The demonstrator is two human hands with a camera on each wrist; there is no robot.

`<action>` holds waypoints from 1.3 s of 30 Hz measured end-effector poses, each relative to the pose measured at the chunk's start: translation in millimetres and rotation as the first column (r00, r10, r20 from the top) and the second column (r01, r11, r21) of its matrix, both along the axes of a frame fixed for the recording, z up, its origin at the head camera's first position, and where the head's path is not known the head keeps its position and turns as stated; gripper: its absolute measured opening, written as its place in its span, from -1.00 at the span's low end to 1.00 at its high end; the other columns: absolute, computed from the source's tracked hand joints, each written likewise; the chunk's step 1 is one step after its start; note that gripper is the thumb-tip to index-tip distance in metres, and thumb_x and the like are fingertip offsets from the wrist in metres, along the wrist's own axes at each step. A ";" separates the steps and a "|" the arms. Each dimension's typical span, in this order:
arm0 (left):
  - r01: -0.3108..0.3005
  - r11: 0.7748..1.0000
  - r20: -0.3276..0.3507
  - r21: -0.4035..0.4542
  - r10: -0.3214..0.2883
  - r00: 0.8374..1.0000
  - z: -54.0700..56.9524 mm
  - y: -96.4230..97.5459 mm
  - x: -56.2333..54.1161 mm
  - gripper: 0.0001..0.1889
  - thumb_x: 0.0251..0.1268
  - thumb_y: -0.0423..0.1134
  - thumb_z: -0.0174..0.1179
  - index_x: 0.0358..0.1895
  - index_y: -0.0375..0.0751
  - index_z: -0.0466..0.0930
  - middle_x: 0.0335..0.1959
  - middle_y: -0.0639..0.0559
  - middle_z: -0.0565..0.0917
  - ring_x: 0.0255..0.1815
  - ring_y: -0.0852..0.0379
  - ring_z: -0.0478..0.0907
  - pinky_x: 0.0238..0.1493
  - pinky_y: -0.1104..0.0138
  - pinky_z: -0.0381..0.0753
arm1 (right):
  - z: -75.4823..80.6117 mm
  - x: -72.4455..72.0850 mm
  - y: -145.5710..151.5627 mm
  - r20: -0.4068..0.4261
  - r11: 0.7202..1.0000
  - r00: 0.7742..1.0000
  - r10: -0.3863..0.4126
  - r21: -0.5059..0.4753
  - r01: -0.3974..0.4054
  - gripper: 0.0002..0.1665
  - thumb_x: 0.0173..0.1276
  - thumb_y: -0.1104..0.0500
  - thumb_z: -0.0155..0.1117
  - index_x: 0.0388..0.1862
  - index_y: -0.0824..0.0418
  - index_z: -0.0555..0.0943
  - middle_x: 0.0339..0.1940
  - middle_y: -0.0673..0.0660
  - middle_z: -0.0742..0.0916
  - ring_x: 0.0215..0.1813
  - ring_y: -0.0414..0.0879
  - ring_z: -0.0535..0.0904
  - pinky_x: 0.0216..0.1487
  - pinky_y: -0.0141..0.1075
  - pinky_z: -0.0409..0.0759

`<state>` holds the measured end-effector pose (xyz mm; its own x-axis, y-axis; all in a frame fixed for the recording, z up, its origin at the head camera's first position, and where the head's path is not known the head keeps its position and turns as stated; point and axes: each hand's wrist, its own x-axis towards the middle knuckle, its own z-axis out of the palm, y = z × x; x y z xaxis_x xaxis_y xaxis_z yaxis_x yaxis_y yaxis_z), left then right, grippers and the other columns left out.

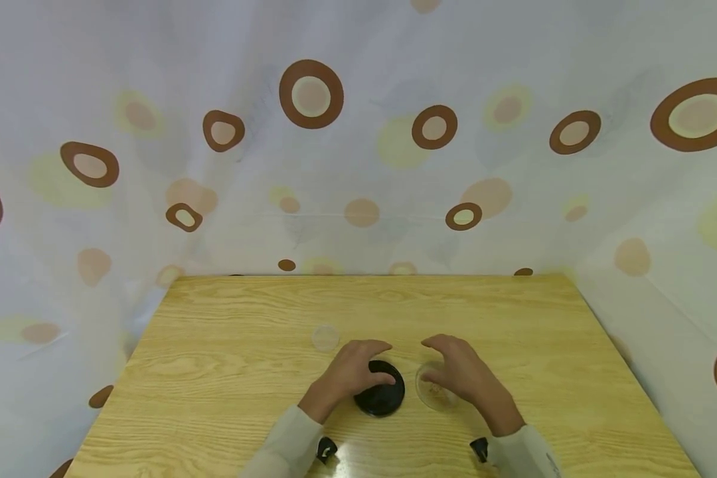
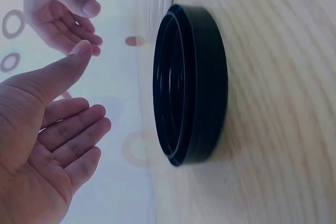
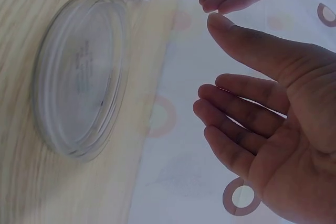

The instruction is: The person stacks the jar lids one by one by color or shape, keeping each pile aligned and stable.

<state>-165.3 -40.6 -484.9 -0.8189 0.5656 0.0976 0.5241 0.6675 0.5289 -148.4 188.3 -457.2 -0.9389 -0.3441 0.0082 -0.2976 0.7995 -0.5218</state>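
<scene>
A round black lid-like piece (image 1: 379, 401) with a raised rim lies on the table, hollow side up. My left hand (image 1: 352, 368) hovers over it, thumb spread from relaxed fingers, with nothing in its grasp. To the right of the black piece sits a shallow clear round dish (image 3: 79, 77); faint small print shows on it in the right wrist view. My right hand (image 1: 459, 370) is held above this dish, its fingers loosely bent and apart from it. Both palms (image 2: 31, 166) face inward, and each hand covers part of the piece below it in the head view.
A faint clear disc (image 1: 325, 337) lies farther back on the wood-grain table (image 1: 245, 398), left of the hands. Patterned white sheeting (image 1: 358, 166) with brown rings hangs behind the table and along both sides.
</scene>
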 end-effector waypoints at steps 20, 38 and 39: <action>-0.152 0.985 0.135 0.086 0.139 0.981 4.6 -37.0 -7.2 -0.38 0.03 -0.10 0.43 0.21 -0.18 0.52 0.20 -0.04 0.58 0.22 -0.06 0.51 0.17 0.07 0.55 | 4.9 -12.8 -40.8 0.003 0.999 1.000 0.014 -0.030 -0.014 -0.36 0.06 0.17 0.50 0.14 0.32 0.55 0.14 0.24 0.63 0.20 0.17 0.52 0.19 0.03 0.51; -0.156 0.981 0.088 0.111 0.147 0.985 6.2 -64.2 -14.8 -0.39 0.00 -0.15 0.43 0.18 -0.27 0.52 0.18 -0.14 0.58 0.21 -0.14 0.51 0.18 0.03 0.53 | 0.9 -26.7 -71.6 -0.031 0.995 0.997 0.065 -0.079 -0.067 -0.37 0.07 0.16 0.49 0.15 0.30 0.55 0.15 0.21 0.63 0.19 0.14 0.53 0.19 0.02 0.51; -0.158 0.981 0.089 0.113 0.148 0.985 6.5 -65.8 -15.4 -0.39 0.00 -0.16 0.44 0.18 -0.27 0.52 0.18 -0.15 0.58 0.21 -0.15 0.51 0.18 0.02 0.53 | 0.7 -28.0 -73.9 -0.033 0.994 0.997 0.069 -0.077 -0.072 -0.36 0.07 0.16 0.49 0.15 0.30 0.54 0.15 0.22 0.63 0.19 0.15 0.53 0.19 0.03 0.51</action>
